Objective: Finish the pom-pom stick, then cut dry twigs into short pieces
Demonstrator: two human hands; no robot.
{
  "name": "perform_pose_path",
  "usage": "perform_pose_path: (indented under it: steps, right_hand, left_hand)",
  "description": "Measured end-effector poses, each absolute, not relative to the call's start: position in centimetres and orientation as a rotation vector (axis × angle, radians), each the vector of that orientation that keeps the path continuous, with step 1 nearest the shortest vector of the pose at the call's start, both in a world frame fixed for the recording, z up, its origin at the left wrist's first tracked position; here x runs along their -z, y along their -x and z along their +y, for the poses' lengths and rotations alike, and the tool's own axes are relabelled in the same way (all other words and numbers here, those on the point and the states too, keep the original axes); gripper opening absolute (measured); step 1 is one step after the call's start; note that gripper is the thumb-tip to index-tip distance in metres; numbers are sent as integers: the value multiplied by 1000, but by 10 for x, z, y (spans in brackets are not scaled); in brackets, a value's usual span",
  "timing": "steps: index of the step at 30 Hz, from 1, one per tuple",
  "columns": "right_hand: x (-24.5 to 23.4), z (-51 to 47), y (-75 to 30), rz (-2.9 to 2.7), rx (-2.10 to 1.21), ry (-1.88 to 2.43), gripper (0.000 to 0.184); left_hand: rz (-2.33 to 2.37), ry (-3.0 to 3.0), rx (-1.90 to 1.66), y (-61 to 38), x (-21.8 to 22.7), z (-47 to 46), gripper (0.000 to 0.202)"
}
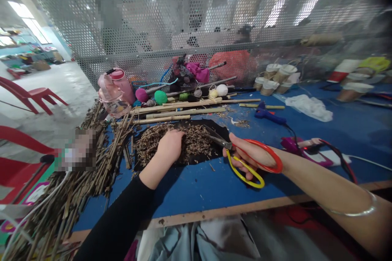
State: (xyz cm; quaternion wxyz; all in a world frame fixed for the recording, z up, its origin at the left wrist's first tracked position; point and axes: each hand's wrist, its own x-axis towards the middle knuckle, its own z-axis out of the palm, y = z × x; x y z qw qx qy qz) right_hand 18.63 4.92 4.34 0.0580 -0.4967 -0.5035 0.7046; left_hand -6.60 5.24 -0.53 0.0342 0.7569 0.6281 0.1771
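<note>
My right hand (245, 153) is wrapped about a pair of scissors (271, 157) with one red and one yellow handle loop. The dark blades point left and away, over the right side of a heap of brown dry plant bits (196, 138). That heap lies on a black sheet (219, 151) on the blue table. My left hand (171, 144) rests on the heap, back of the hand up and bent at the knuckles. Its fingertips are hidden, so what they hold, if anything, does not show.
Dry stalks (92, 163) are stacked along the left edge. Bamboo sticks (186, 112) and yarn balls (161, 97) lie behind the sheet, near a pink bottle (122, 85). Rightward are a blue glue gun (269, 115), cups (269, 87) and a cable. Perforated metal panel (147, 20) closes the back.
</note>
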Motion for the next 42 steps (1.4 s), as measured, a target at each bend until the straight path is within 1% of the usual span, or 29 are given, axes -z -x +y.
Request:
perform_pose_path:
  steps: [4,6,8,10,12,14,16,19,22,29,37,40,42]
  right_hand:
    - [-37,48,-184,-1531,-2149,1504,65]
    - [-34,47,-182,-1532,-2122,1519,64]
    - [-32,47,-180,-1545,-2080,1532,63]
    - [-33,46,-177,-1541,-2077,1535,63]
    - [-35,45,-174,-1520,-2119,1534,64]
    - [-39,43,-171,-1512,-2161,1525,64]
    - [-42,41,-168,-1524,-2191,1517,65]
    - [-41,40,-163,-1558,-2210,1504,67]
    - [-36,40,-159,-1603,-2190,1474,69]
    - [-27,40,-153,-1529,-2145,1471,67]
    - [-25,38,-145,-1579,-2071,1504,63]
    - [-25,38,-141,-1621,-1987,1505,62]
    - [-23,38,-139,-1675,-1895,1490,61]
  left_hand:
    - [1837,-2330,-567,61,6,46,46]
    - [1796,-2321,-593,59,10,46,39]
    - [1791,-2275,-634,56,15,49,28]
    - [1792,-2179,-768,54,20,52,20]
    - [1754,-1972,-998,52,22,55,18]
    - [1634,-1608,-1179,50,21,56,12]
    - [1441,-1206,-1236,48,18,56,13]
    - [1173,-804,-1252,47,13,54,25]
    - [1064,-637,-1282,47,11,53,19]
    - [1176,-701,-1296,42,19,50,19]
    - [1447,-1077,-1325,32,22,46,5]
    - [1514,-1167,-1344,32,24,47,4]
    - [1498,-1181,-1375,33,27,48,8]
